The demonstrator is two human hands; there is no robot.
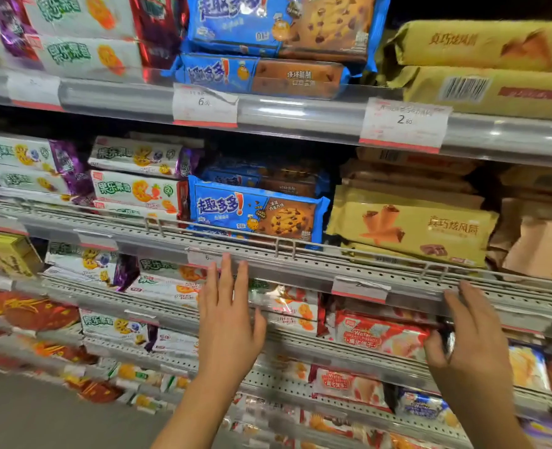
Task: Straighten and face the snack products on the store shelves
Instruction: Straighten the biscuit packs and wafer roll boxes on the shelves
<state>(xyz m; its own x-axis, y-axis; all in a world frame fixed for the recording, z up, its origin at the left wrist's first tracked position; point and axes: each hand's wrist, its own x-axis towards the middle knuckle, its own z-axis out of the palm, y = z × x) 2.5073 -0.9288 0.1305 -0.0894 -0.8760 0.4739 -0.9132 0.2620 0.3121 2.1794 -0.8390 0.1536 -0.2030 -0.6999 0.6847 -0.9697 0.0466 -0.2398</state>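
My left hand [227, 314] is raised flat with straight fingers in front of the shelf rail [300, 270], its fingertips by a price tag, holding nothing. My right hand [472, 338] grips the right end of a red wafer pack [381, 335] on the shelf below that rail, thumb on the pack's front. Above the rail a blue chocolate-chip cookie pack [255, 212] faces forward, with a yellow wafer-roll pack [410, 228] to its right and white fruit-biscuit packs [132, 189] to its left. White-and-orange packs [284, 306] lie partly hidden behind my left hand.
The top shelf holds more blue cookie packs [268, 72] and yellow packs [481, 89], with price tags [404, 124] on its edge. Lower shelves carry several red, white and blue snack packs [349, 384]. Grey floor [41, 416] shows at the bottom left.
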